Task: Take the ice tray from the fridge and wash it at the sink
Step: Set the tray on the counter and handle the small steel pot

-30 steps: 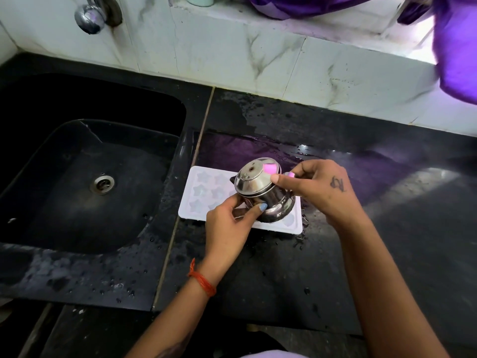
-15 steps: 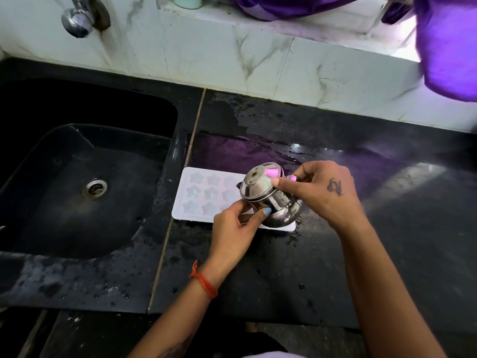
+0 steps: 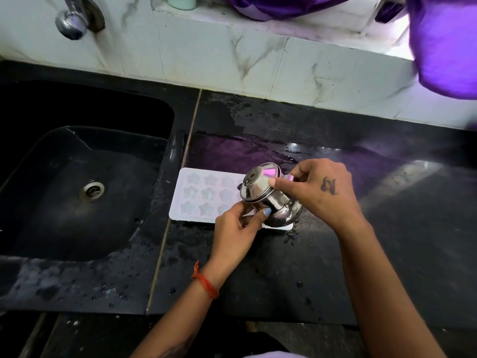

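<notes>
A white ice tray [image 3: 201, 195] with star-shaped moulds lies flat on the wet black counter, just right of the sink [image 3: 77, 192]. Over the tray's right end a small steel pot [image 3: 268, 197] is held tilted on its side, base turned toward the camera. My left hand [image 3: 237, 228] grips the pot's lower edge from below, thumb up against its side. My right hand [image 3: 317, 189] holds the pot from the right, thumb pressing on its base. The pot and both hands hide the tray's right end.
A chrome tap [image 3: 74, 19] juts from the marble wall above the sink's far left. Purple cloth [image 3: 446, 42] hangs at the top right. Water drops and puddles lie on the black counter [image 3: 387, 241] around the tray. The drain [image 3: 91, 189] sits mid-basin.
Both hands and the pot stay over the tray's right end; the pot has tilted slightly. The camera view has shifted a little.
</notes>
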Available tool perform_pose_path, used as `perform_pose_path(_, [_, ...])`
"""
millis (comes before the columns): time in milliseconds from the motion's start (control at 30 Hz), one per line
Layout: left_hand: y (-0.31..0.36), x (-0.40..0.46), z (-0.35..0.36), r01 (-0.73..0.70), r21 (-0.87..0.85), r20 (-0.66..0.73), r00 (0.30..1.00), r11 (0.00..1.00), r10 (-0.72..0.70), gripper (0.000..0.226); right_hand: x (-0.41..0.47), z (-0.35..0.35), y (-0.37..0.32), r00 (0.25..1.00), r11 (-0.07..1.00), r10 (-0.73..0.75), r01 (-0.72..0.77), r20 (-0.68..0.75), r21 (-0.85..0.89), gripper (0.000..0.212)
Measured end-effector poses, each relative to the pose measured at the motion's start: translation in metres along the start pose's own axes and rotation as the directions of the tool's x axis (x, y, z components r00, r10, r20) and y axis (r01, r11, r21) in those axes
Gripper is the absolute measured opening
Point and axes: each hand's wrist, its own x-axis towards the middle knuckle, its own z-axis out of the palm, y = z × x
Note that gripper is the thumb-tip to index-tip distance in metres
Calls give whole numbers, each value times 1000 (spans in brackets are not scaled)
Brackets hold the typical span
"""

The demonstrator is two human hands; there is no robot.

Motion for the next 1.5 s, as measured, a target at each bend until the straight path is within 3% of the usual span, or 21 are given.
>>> perform_pose_path(167, [3,-1,-1,-41,99,-35,998,994,45,41,1,1,7,998,989,64,-65,11,134,39])
perform_pose_path(267, [7,0,-2,-79,185,-43,995,980,88,28,2,2,13,991,964,125,-131,40,232,40])
perform_pose_path(433, [12,0,1,-116,239,-57,990,964,133,23,1,1,21,979,930,193,-204,67,307,41])
perform_pose_path(800, [3,1,15,-56,176,19,998,983,54,18,-5,-11,23,987,979,162,-157,-25,127,38])
perform_pose_path(1067, [0,0,20,6,84,76,997,996,-12,32,-7,-15,18,994,994,99,-101,-37,-38,39])
perform_pose_path(1133, [0,0,21,12,71,78,997,997,-18,38,-7,-15,18,995,995,91,-92,-35,-48,39])
perform_pose_path(1333, [0,0,22,17,67,76,997,998,-22,26,-8,-15,18,997,997,58,-61,-46,-56,40])
perform_pose_path(1500, [4,0,22,-38,132,38,999,991,33,26,-7,-15,29,991,989,135,-133,-21,65,38])
